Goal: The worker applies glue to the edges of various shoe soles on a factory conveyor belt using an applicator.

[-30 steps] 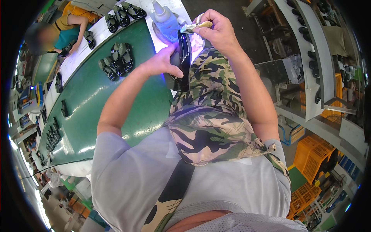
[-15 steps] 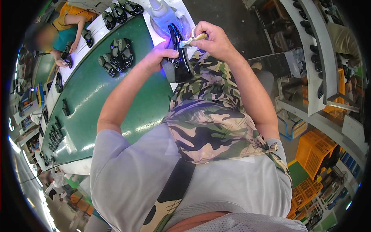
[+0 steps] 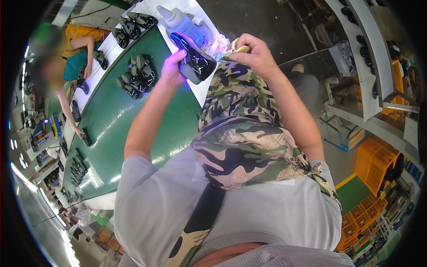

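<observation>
My left hand (image 3: pixel 173 69) grips a glossy black shoe (image 3: pixel 199 63) with a grey sole edge, lifted and tilted above the white table edge. Just to its right, my right hand (image 3: pixel 257 55) pinches a crumpled yellowish cloth (image 3: pixel 235 52), held slightly apart from the shoe. Beyond the shoe stands a translucent squeeze bottle (image 3: pixel 180 22) with a pointed nozzle, bathed in blue light, and some crumpled white material lies next to it. A camouflage apron (image 3: pixel 244 147) covers my lap below both hands.
Several black shoes (image 3: pixel 138 73) sit on the green conveyor belt (image 3: pixel 120 129) to my left; more stand along its white border (image 3: pixel 104 42). Across the belt a co-worker (image 3: pixel 75 58) reaches toward a shoe. On the right are a shoe rack (image 3: pixel 362 66) and orange crates (image 3: pixel 376 162).
The shoe has turned in my left hand, showing its broad glossy upper. My right hand with the cloth has drawn away rightward from it. The co-worker's arm now stretches along the belt.
</observation>
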{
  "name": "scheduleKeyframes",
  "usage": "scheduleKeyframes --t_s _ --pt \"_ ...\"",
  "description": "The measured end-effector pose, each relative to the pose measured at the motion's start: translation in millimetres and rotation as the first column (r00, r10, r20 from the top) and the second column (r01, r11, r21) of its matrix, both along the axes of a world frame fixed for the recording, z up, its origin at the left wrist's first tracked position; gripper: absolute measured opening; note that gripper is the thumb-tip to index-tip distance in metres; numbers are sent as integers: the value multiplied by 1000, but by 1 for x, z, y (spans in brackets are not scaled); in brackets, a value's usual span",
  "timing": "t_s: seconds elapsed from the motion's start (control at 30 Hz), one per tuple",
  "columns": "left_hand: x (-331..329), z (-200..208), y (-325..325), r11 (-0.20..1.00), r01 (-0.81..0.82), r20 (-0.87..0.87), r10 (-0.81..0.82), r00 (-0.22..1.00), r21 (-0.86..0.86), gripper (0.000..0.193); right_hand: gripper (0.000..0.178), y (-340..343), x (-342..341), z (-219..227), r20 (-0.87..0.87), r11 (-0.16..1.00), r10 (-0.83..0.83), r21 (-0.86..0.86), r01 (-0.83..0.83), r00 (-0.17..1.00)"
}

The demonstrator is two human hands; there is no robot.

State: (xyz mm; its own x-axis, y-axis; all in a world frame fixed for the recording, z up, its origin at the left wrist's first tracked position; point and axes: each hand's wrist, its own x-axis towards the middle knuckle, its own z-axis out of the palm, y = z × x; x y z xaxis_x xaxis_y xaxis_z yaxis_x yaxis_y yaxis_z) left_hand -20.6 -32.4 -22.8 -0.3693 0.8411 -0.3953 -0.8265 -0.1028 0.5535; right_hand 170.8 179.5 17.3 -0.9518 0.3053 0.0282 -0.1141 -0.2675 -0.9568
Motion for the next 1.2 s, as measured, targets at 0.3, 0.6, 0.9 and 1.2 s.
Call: scheduleKeyframes --t_s 0.3,0.6,0.9,1.2 --pt "25 4 31 972 -191 42 187 982 137 55 19 -6 2 -9 110 936 -255 -221 274 961" --pt "45 36 93 986 -151 -602 159 783 64 69 20 27 32 -28 251 763 -494 -335 553 833" --pt "80 29 191 982 -60 -852 -124 508 -179 61 21 88 63 -57 349 548 -551 -533 644 758" --pt "90 10 369 851 240 -551 -492 675 -466 60 18 176 134 -142 488 214 -735 -492 844 471"
